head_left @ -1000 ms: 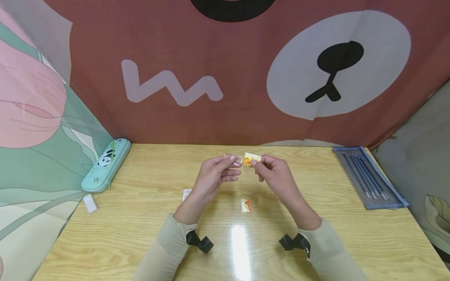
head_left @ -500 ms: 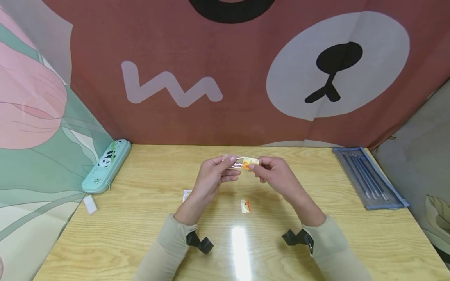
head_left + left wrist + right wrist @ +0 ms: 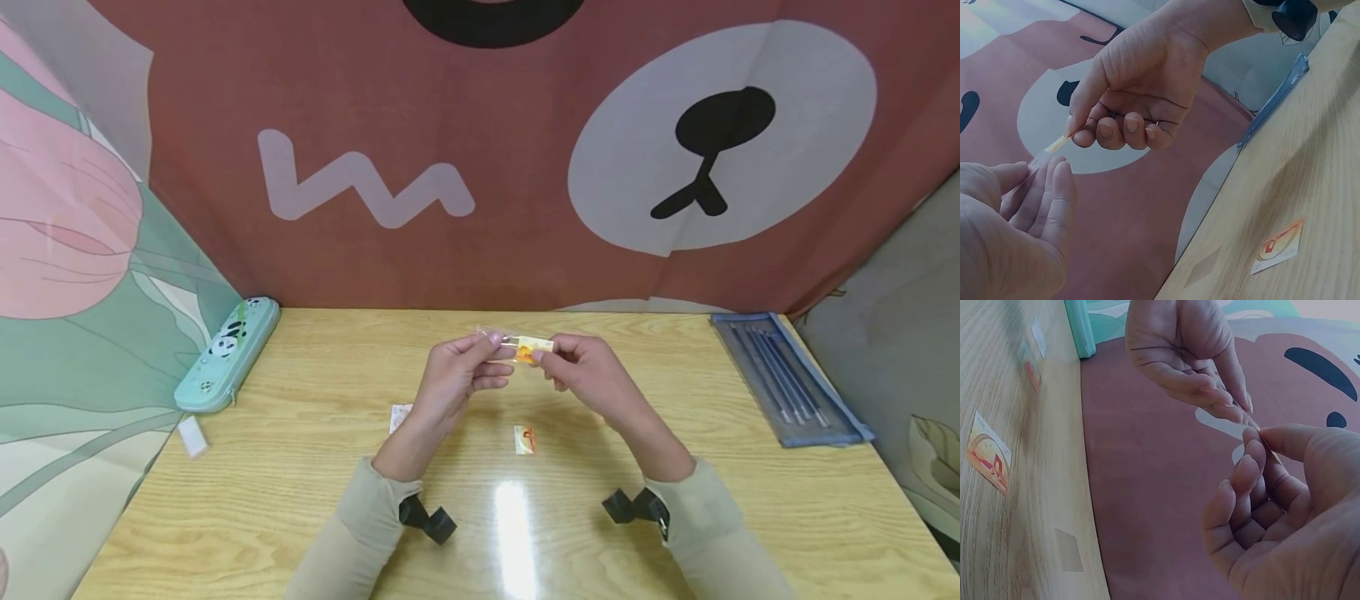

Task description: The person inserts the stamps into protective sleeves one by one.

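Thumb and fingers of my left hand [image 3: 457, 375] pinch a small clear plastic sleeve [image 3: 509, 341] above the table. My right hand [image 3: 596, 379] pinches a yellow-orange postage stamp [image 3: 534, 348] by its right side. In the head view the stamp's left edge meets the sleeve's open-looking right end; whether it is inside I cannot tell. Below the hands, another stamp [image 3: 525, 440] lies flat on the wood, its toothed edge plain in the right wrist view. A further stamp [image 3: 400, 416] lies partly hidden behind my left forearm.
The wooden table [image 3: 300, 500] ends at a cloth backdrop with a printed bear. A mint panda pencil case [image 3: 228, 354] and a white eraser [image 3: 192, 436] lie at the left. On the far right is a blue-edged mesh pouch [image 3: 791, 379] of pencils.
My right hand has brought the stamp slightly down and left, from just apart to meeting the sleeve's end. My left hand has stayed nearly still.
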The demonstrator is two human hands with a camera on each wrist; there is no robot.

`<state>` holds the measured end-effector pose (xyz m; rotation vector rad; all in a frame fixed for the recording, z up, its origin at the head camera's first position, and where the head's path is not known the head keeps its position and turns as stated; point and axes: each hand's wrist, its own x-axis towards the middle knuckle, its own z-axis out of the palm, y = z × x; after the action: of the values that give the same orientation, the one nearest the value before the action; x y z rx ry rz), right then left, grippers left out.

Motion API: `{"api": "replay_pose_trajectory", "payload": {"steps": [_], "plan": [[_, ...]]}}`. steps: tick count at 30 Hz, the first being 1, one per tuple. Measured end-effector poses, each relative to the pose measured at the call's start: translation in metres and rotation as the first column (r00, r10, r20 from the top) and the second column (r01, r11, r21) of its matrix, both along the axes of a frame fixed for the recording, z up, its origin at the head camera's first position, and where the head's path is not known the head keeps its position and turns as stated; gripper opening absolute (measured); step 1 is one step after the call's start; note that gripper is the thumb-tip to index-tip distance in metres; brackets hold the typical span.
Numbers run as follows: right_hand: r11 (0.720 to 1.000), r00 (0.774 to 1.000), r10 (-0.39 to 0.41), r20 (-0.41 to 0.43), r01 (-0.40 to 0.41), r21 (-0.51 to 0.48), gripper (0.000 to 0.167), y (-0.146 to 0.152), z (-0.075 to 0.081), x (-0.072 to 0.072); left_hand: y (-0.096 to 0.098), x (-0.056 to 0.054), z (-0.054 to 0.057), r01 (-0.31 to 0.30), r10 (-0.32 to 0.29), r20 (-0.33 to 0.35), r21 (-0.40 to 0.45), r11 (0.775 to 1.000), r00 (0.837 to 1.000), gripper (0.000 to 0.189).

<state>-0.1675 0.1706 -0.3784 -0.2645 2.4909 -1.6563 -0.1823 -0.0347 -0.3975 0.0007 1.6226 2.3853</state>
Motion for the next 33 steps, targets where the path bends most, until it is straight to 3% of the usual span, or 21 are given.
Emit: {"api": "replay_pose_trajectory", "payload": {"steps": [16,26,33], "plan": [[1.0,1.0,-0.007,0.01,0.007,0.022,0.033,-0.0015,-0.0006,-0.0015,0.0034,0.0028,-0.0016,-0.005,0.004,-0.034,-0.057,0.998,0.999,0.026],[0.988,0.994,-0.085,0.075,0.094,-0.123,0.033,0.003,-0.0031,-0.0026,0.0024,0.0036,-0.0026,-0.015,0.013,-0.023,-0.079,0.997,1.0,0.027],[0.985,0.989,-0.119,0.092,0.129,-0.115,0.032,0.0035,-0.0025,-0.0031,0.0018,0.003,-0.0053,0.02,-0.023,-0.018,-0.144,0.989,1.0,0.03]]}}
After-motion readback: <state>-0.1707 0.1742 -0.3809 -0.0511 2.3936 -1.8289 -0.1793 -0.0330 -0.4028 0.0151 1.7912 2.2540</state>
